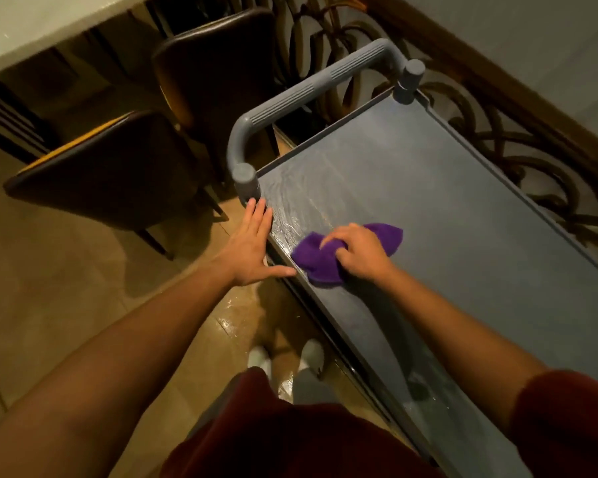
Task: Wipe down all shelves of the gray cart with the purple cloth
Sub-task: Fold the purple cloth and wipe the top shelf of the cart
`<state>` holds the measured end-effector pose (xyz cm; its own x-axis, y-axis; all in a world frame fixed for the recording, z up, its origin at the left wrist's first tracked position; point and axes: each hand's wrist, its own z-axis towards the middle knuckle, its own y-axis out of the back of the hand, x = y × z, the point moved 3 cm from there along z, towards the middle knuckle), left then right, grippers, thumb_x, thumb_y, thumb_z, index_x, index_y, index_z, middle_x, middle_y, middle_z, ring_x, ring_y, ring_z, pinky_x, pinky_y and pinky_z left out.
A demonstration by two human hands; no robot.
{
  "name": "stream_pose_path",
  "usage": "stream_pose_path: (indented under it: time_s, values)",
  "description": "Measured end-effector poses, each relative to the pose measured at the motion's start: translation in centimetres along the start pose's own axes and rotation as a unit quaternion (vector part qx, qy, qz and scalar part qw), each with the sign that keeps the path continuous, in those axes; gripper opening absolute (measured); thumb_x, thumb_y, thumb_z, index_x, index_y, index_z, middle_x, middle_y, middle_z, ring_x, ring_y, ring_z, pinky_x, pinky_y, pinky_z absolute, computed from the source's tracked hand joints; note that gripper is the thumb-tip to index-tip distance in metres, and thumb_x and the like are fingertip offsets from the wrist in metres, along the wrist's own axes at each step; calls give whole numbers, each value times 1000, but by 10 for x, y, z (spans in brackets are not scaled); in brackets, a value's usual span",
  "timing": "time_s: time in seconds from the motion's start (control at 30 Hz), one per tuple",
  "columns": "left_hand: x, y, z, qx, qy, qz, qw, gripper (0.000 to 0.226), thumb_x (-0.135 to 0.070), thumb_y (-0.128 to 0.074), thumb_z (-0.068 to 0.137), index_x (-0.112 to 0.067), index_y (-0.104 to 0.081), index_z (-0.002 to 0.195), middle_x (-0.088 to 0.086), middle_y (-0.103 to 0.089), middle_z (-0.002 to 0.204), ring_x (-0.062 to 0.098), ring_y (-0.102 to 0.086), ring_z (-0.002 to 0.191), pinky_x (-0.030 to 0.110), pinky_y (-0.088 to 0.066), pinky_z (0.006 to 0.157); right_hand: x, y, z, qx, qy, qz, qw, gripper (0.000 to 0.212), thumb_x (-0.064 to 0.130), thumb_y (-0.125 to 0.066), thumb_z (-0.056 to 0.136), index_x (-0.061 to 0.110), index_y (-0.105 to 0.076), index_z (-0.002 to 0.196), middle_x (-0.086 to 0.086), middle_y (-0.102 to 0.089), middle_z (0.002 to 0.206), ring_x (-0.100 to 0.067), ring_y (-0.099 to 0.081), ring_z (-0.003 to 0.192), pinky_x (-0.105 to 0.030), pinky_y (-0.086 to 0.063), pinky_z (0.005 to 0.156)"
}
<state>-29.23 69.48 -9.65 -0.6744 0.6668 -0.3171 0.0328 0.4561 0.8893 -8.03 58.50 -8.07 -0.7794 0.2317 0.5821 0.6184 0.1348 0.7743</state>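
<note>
Purple cloth (pixel 328 257), bunched under the right hand (pixel 354 251), lies on the top shelf (pixel 446 236) of the gray cart (pixel 518 188), close to its near-left edge; the fingers curl over the fabric and press it flat against the surface. Just beside it, the left hand (pixel 252 244) is spread wide with straight fingers, resting on the shelf's rim and gripping nothing, which looks like a brace to keep the cart from rolling. Streaky sheen shows on the shelf between the cloth and the corner post (pixel 245 179), so that patch seems already wet, while the broad stretch toward the far side looks duller. To do this step well, I would keep the palm flat and the pressure even, sweep in long overlapping passes away from the body, and work right up into the raised rim and corners below the handle (pixel 311 88). Lower shelves are hidden from this angle and probably remain to be wiped. Beyond the cart stand dark chairs (pixel 118 160) and a patterned railing (pixel 497 132).
</note>
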Motion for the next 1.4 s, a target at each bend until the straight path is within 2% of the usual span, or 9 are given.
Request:
stream_pose_path:
  time_s: [0.17, 0.3, 0.4, 0.77, 1.07, 1.13, 1.23, 1.3, 1.4]
  values:
    - [-11, 10, -8, 66, 14, 15, 998, 140, -76, -73, 64, -15, 11, 158, 7, 26, 164, 29, 30, 147, 55, -2, 119, 0, 5, -57, 76, -40, 14, 996, 39, -6, -55, 84, 26, -77, 90, 9, -69, 93, -15, -63, 93, -45, -56, 92]
    - [-38, 23, -10, -9, 48, -86, 995, 90, -56, -52, 91, -13, -11, 159, 11, -2, 168, 32, 9, 153, 61, -9, 121, 21, 31, -27, -51, -44, 34, 997, 44, -12, -53, 76, 18, -80, 93, -1, -76, 105, -21, -65, 104, -45, -51, 98]
    - [-65, 13, -19, -84, 101, -140, 981, 64, -43, -31, 103, -15, -15, 159, 7, -7, 168, 26, 5, 154, 56, -5, 123, 32, 26, -5, -48, -19, -16, 999, 45, -11, -53, 75, 18, -81, 95, -3, -73, 123, -26, -59, 121, -47, -42, 110]
    - [-67, -32, -36, -27, 99, -1, 995, 65, -38, -29, 106, -7, -6, 158, 15, 6, 167, 38, 14, 151, 50, 0, 123, -5, -16, -108, 81, -32, -16, 996, 46, -14, -52, 74, 20, -81, 80, 3, -74, 100, -23, -66, 104, -51, -47, 101]
    - [-102, -15, -35, 5, 200, 44, 979, 68, -38, -37, 101, -7, -16, 157, 19, -1, 167, 44, 10, 151, 58, -2, 122, -60, -14, -254, 85, -29, -4, 996, 48, -13, -50, 68, 19, -83, 84, -3, -77, 100, -26, -67, 103, -33, -47, 101]
    - [-139, -25, -56, -68, 239, 10, 969, 68, -42, -42, 99, -13, -19, 156, 19, -3, 167, 44, 5, 151, 62, -3, 119, -51, 7, -238, 28, 28, 42, 998, 48, -8, -44, 63, 15, -82, 82, -7, -78, 93, -27, -70, 96, -23, -47, 93]
    - [-192, -71, -91, -153, 344, -175, 910, 68, -46, -45, 97, -14, -24, 154, 22, -13, 164, 44, -13, 150, 60, -18, 119, -39, 28, -186, -34, 87, 58, 994, 50, -7, -45, 60, 13, -82, 87, -10, -79, 98, -31, -72, 98, -37, -53, 96]
    - [-220, -106, -107, -116, 378, -333, 856, 65, -49, -35, 102, -9, -30, 153, 24, -32, 157, 42, -33, 143, 55, -30, 115, -35, 25, -162, -3, 71, 9, 997, 52, -8, -49, 68, 20, -82, 96, -5, -79, 108, -27, -70, 105, -40, -53, 95]
    - [-244, -134, -116, -73, 357, -372, 854, 55, -36, -22, 109, -10, -21, 157, 22, -33, 159, 41, -37, 141, 47, -30, 115, -42, 10, -160, 37, 42, -31, 998, 50, -3, -50, 81, 29, -81, 103, 0, -77, 116, -25, -68, 106, -38, -52, 94]
